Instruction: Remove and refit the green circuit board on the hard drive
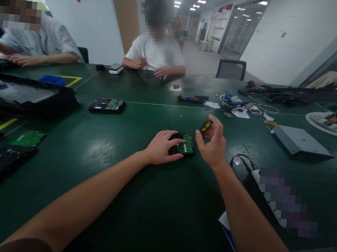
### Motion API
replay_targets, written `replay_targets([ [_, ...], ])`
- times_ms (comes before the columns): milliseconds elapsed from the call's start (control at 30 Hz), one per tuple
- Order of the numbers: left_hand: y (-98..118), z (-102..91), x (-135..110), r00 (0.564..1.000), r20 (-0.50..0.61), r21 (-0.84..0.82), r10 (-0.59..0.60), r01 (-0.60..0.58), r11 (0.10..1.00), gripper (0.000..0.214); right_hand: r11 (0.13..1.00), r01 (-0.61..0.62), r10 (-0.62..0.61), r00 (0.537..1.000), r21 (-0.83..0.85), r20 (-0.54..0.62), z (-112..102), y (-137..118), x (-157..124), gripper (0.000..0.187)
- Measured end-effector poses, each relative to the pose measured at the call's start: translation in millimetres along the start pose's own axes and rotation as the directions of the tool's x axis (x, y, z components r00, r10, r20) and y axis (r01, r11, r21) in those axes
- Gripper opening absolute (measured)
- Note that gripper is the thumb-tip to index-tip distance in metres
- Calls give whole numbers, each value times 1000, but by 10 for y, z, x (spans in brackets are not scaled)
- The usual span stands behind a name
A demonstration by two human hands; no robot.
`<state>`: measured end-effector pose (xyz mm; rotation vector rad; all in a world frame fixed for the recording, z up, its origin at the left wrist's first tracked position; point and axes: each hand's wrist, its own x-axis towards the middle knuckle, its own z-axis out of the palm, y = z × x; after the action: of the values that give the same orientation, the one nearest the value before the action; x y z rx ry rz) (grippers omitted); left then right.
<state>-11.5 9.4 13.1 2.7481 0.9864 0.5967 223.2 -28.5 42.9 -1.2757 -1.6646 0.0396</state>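
A hard drive (188,145) with its green circuit board facing up lies on the dark green table in front of me. My left hand (163,147) is closed over the drive's left part, thumb along the near edge and fingers across the top. My right hand (214,143) is raised just right of the drive. Between its thumb and fingers is a small black-and-yellow tool (206,126), which looks like a screwdriver handle; I cannot make out a shaft. The tool and the drive are apart.
Another hard drive (107,105) lies farther left. A black tray-like casing (24,95) and a loose green board (28,138) are at the left. On the right are a grey metal box (302,141), tangled cables (234,101) and a white round grille (330,123). Two people sit opposite.
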Motion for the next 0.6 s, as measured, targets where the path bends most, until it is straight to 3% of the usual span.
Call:
replay_targets([
  [233,-39,52,3,1000,-23,0,19,-19,1000,63,982,186,-187,982,-36,-31,24,32,33,66],
  [367,-39,55,4,999,-33,1,21,-21,1000,63,986,167,-167,986,7,-22,20,9,36,61],
  [600,-30,47,5,999,-31,3,24,-24,1000,61,980,178,-184,981,-92,-61,51,-1,23,65],
])
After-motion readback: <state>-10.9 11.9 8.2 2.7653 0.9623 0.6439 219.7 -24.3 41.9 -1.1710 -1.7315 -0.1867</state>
